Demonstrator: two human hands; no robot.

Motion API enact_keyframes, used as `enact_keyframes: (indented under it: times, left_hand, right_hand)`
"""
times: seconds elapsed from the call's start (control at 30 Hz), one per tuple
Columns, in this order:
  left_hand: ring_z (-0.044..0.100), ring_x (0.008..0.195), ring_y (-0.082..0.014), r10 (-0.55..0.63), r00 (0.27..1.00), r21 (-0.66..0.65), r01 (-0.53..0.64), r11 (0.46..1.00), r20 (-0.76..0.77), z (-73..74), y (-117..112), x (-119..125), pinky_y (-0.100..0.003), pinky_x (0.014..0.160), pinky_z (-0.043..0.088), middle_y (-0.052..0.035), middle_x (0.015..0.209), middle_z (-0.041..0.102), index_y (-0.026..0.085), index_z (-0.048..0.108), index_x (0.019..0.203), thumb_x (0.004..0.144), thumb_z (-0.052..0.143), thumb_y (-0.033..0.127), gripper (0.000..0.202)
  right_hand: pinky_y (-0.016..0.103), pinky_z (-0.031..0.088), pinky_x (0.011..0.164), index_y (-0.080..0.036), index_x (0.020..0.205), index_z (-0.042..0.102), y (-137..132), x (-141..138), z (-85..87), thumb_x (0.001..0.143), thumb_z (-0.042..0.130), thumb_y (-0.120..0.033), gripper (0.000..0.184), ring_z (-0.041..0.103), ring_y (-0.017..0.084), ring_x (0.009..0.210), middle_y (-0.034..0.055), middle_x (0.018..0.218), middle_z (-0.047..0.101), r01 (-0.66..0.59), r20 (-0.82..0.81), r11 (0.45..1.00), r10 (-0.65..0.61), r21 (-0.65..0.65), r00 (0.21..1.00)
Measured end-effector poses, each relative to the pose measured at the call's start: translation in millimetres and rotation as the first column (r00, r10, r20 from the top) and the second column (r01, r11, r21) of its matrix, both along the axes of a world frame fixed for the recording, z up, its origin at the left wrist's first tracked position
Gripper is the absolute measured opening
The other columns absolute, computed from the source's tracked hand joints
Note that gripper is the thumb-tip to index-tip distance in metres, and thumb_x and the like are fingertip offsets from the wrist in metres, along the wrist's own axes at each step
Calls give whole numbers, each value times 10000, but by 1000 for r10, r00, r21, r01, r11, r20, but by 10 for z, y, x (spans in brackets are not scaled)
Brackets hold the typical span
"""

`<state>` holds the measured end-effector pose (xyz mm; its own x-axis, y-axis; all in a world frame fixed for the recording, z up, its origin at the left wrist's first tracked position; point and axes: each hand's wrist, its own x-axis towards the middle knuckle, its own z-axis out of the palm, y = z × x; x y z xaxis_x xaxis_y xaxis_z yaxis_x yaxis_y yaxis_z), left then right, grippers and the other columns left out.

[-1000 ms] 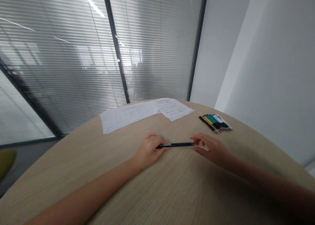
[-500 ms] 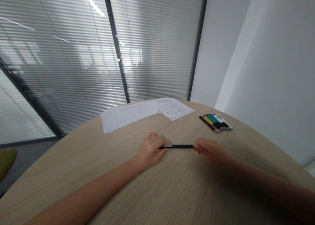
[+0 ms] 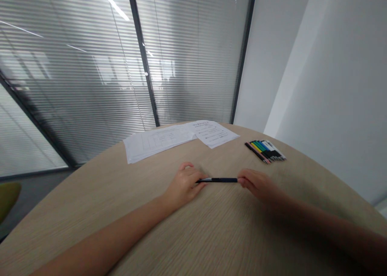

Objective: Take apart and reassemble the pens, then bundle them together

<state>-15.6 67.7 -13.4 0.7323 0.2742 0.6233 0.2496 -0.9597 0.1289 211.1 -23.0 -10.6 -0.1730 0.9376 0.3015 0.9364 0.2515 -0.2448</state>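
A slim dark pen (image 3: 222, 180) lies level between my two hands, just above or on the wooden table (image 3: 193, 235). My left hand (image 3: 186, 183) pinches its left end, where a silvery clip shows beside the fingers. Around the right end, the fingers of my right hand (image 3: 255, 182) are closed, hiding the tip. Only the middle stretch of the pen is bare between the hands.
Printed white paper sheets (image 3: 160, 140) lie overlapping at the table's far side. Beyond my right hand is a row of several coloured pens (image 3: 265, 151). Blinds (image 3: 193, 66) behind glass and a white wall (image 3: 338, 86) stand past the table's edge.
The fingers of my right hand have curled slightly closer around the pen's right end. My left hand and the pen have hardly moved.
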Motion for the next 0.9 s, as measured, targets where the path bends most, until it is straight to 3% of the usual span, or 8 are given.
enact_keyframes:
  times: [0.1, 0.27, 0.43, 0.73, 0.9]
  left_hand:
    - [554, 615, -115, -9, 1000, 10, 9, 1000, 0, 6, -6, 4, -341, 801, 328, -4, 663, 618, 164, 570, 805, 754, 506, 179, 84]
    - [554, 623, -118, 31, 1000, -17, -31, 999, 4, 14, -4, 6, -339, 789, 338, -8, 669, 617, 159, 571, 787, 744, 518, 173, 69]
    - [552, 618, -113, 18, 1000, 7, -18, 1000, 3, -2, 3, 5, -331, 778, 349, -2, 664, 615, 165, 568, 805, 760, 500, 190, 86]
    - [541, 596, -104, -23, 999, 169, 15, 985, 45, 10, -17, -25, -312, 767, 346, -4, 650, 612, 156, 555, 817, 788, 474, 187, 91]
    - [549, 625, -114, 9, 1000, 155, -11, 988, 13, 0, -13, -19, -318, 774, 331, -5, 678, 621, 161, 556, 832, 786, 471, 182, 100]
  right_hand:
    - [263, 410, 550, -177, 633, 473, -14, 11, -13, 849, 243, -245, 323, 526, 149, 579, 40, 606, 556, -23, 1, 1000, 23, -18, 1000]
    - [286, 430, 654, -154, 863, 525, -20, 56, -3, 833, 328, -260, 225, 560, 174, 757, 84, 819, 601, -144, 74, 971, 132, 191, 989]
    - [255, 435, 568, -154, 773, 538, -12, 41, 20, 837, 337, -239, 227, 559, 156, 648, 67, 704, 593, -217, 148, 937, 182, 273, 972]
    - [240, 440, 612, -151, 830, 560, 14, 77, -110, 854, 304, -280, 287, 578, 152, 692, 79, 759, 619, -226, 41, 941, 223, 251, 974]
    - [231, 416, 574, -154, 762, 556, -4, 43, -133, 840, 332, -267, 262, 559, 141, 637, 55, 701, 605, -148, -10, 984, 150, 104, 989]
